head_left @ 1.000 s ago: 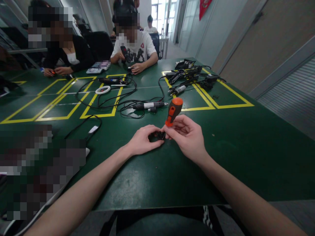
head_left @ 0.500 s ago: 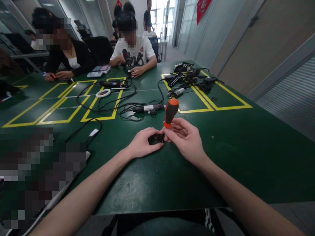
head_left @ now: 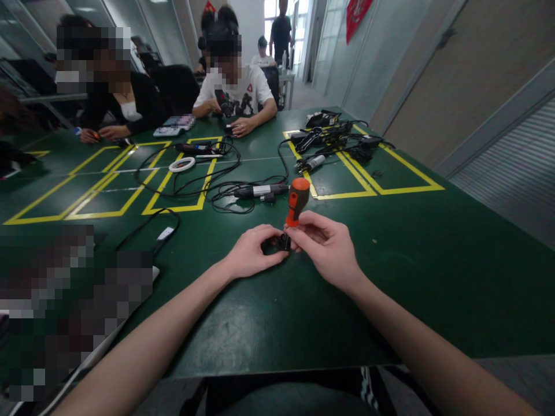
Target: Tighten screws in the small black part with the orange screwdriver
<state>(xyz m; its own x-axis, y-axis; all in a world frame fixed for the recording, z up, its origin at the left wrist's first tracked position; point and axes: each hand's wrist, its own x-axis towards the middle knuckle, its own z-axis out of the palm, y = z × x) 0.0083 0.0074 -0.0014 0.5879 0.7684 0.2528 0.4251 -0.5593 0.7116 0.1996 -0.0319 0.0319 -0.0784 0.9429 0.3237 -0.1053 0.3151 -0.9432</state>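
My right hand (head_left: 327, 248) pinches the lower part of an orange-and-black screwdriver (head_left: 295, 202), which stands nearly upright. Its tip goes down into a small black part (head_left: 277, 242) on the green table (head_left: 411, 271). My left hand (head_left: 251, 251) is closed around that small black part and pins it to the table. Most of the part is hidden between my fingers.
Black cables and a black-and-silver tool (head_left: 260, 190) lie just beyond my hands. More tools and chargers (head_left: 333, 136) are piled at the far right inside yellow tape lines. A white ring (head_left: 181, 164) lies mid-table. Two people sit at the far side with their own tools.
The screwdriver handle has tilted from leaning right toward nearly upright and shifted slightly left. My left hand has stayed on the small black part.
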